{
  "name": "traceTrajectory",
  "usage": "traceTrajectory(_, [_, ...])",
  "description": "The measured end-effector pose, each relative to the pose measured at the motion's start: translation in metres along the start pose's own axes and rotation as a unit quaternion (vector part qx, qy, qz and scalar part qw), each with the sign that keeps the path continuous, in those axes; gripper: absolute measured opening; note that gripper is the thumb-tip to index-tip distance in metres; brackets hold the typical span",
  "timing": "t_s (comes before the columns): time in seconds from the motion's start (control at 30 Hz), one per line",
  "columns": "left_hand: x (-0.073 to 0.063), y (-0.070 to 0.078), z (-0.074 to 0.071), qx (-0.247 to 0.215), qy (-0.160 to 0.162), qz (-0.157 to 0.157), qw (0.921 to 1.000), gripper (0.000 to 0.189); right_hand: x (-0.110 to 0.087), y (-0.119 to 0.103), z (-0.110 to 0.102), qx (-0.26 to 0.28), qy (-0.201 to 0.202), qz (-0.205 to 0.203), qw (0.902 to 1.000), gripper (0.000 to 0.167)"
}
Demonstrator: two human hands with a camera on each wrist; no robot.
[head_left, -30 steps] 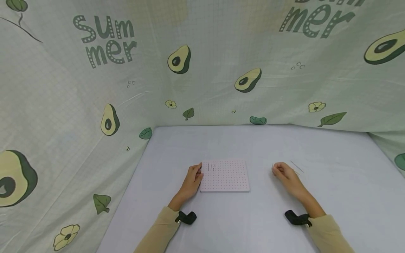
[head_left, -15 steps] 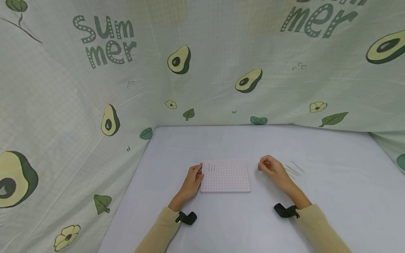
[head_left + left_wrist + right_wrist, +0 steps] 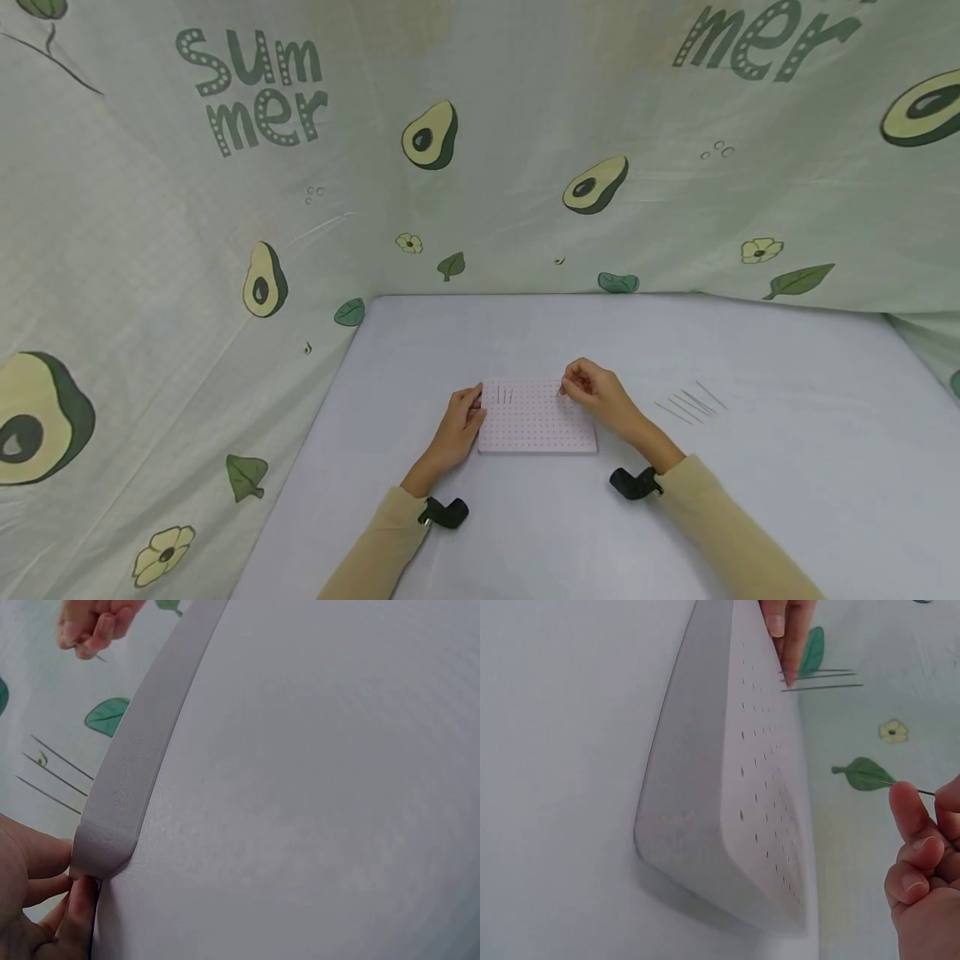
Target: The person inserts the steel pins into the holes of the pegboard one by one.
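A white pegboard (image 3: 536, 429) with rows of small holes lies on the table. My left hand (image 3: 456, 427) grips its far left corner, thumb and fingers on either side of the edge in the left wrist view. Three thin metal pins (image 3: 56, 774) stand upright in the board near that corner. Over the far right part of the board is my right hand (image 3: 600, 396), pinching another thin metal pin (image 3: 925, 793) between thumb and fingertip. In the right wrist view this pin is held above the holed face, its lower end hidden by the fingers.
Several loose pins (image 3: 691, 406) lie side by side on the white table (image 3: 795, 467), right of the board. A cloth curtain (image 3: 510, 250) printed with avocados and leaves hangs behind and to the left of the table.
My right hand has moved left from the loose pins to above the board, carrying a pin. My left hand keeps its grip on the board's corner.
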State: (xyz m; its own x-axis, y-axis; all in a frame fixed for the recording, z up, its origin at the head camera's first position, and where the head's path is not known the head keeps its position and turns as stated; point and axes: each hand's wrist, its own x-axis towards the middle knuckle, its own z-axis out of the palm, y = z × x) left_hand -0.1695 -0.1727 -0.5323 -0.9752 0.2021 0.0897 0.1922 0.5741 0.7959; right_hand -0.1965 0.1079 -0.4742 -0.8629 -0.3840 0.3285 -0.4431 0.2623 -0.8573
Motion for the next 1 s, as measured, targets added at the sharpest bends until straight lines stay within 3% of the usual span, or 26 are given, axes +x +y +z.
traceTrajectory(0.2, [-0.002,-0.001,-0.002,0.001,-0.002,0.003,1.0000,0.050,0.009,0.021,0.020,0.003,-0.012,0.001,0.9999,0.004])
traceTrajectory(0.47, [-0.003,-0.003,-0.004,0.002,-0.004,0.011,0.9999,0.050,0.014,0.017,0.037,0.004,-0.025,-0.026,0.9993,0.004])
traceTrajectory(1.0, [-0.003,-0.004,-0.005,0.000,-0.004,0.010,0.9999,0.050,0.021,0.025,0.054,-0.018,-0.039,-0.043,0.9982,0.006])
